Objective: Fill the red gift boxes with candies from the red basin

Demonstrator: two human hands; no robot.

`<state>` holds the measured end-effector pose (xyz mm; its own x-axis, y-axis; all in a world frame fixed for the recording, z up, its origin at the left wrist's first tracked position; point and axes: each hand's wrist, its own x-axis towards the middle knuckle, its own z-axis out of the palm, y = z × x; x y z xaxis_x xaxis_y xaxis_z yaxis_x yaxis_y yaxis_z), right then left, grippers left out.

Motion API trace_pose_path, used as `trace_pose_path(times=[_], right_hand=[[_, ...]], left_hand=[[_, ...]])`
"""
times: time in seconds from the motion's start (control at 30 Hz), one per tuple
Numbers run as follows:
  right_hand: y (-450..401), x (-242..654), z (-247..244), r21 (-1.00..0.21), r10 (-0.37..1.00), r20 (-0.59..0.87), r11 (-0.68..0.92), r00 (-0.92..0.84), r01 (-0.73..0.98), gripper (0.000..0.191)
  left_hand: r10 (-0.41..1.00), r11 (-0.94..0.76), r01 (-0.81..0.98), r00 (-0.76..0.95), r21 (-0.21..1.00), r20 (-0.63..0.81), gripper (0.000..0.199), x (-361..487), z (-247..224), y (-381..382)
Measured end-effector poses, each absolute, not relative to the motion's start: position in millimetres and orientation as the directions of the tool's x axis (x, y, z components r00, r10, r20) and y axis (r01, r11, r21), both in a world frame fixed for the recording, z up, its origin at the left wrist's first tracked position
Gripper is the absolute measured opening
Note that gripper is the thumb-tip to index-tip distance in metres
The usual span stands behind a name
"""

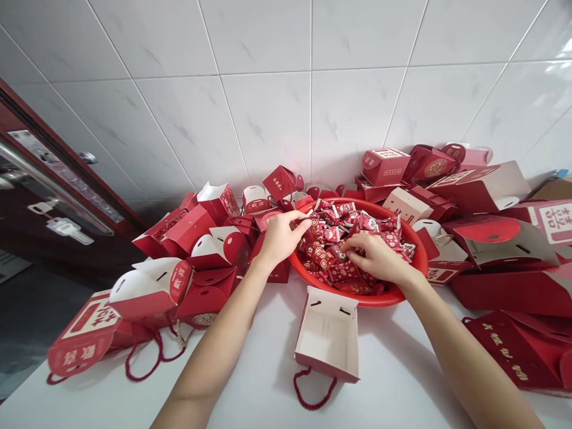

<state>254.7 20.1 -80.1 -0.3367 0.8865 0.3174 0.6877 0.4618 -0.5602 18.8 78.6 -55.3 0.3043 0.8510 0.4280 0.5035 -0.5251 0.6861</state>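
Observation:
A red plastic basin (pixel 415 280) is heaped with small red wrapped candies (pixel 330 253). Over its left rim is my left hand (pixel 285 236), thumb and fingers drawn together; a small pale bit shows at the fingertips, too little to name. My right hand (pixel 375 256) reaches into the pile with curled fingers, its fingertips pinching at a wrapped candy (pixel 338 249). Directly in front of the basin is an open gift box (pixel 328 336), its pale, bare inside facing up. A dark red cord handle (pixel 315 405) loops from its near side onto the white table (pixel 384 375).
Red gift boxes crowd the left side, among them a box with raised white flaps (pixel 147 289). More boxes (pixel 496 292) are piled on the right and behind the basin. A tiled wall (pixel 268 119) rises behind. At far left is a dark door with keys (pixel 67 226).

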Motion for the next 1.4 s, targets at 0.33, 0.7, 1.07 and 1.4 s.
trace_pose_path(times=[0.33, 0.7, 1.07, 1.4], right_hand=[[17.4, 249.7, -69.7, -0.946, 0.965, 0.246, 0.259, -0.089, 0.194, 0.059], [4.7, 233.6, -59.6, -0.946, 0.947, 0.320, 0.319, -0.003, -0.061, 0.033], [2.3, 225.7, -58.4, -0.935, 0.957, 0.268, 0.286, 0.109, -0.211, 0.036], [-3.1, 218.6, -58.0, -0.916, 0.900, 0.380, 0.398, 0.213, -0.044, 0.034]], left_hand=[[0.666, -0.588, -0.115, 0.494, 0.801, 0.559, 0.014, 30.7, -58.9, 73.3], [0.644, -0.685, 0.046, 0.504, 0.727, 0.575, 0.027, 35.1, -55.4, 53.2], [0.823, -0.329, -0.111, 0.453, 0.938, 0.343, 0.038, 36.0, -51.7, 56.0], [0.872, -0.188, -0.063, 0.448, 0.980, 0.196, 0.050, 44.9, -55.1, 46.5]])
